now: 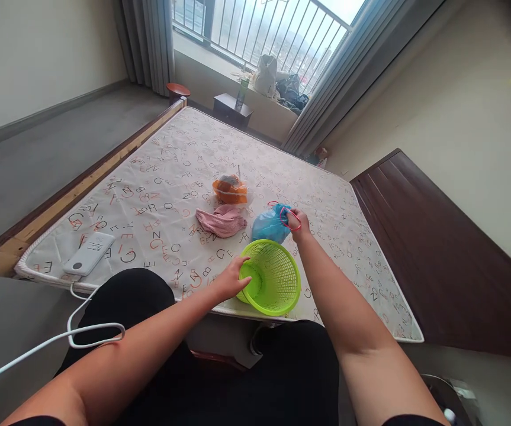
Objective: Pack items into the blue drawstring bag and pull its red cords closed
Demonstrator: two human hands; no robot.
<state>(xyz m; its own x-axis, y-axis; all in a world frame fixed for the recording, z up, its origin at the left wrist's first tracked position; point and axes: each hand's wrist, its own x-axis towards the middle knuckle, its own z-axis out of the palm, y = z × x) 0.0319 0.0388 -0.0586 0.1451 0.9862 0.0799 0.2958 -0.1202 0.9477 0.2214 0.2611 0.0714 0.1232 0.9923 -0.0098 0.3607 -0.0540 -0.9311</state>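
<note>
Green plastic basket (286,278) at the mattress (157,269) edge; left hand (232,280) at its rim, thumb and fingers apart. Blue bag (267,228) just beyond, not inside; right hand (299,222) clamped on its neck, contents unclear. Pink cloth (222,222), orange bag (230,193): likewise outside.

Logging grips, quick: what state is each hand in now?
Left hand: open, at the green basket.
Right hand: closed, holding the blue bag near its top.
</note>
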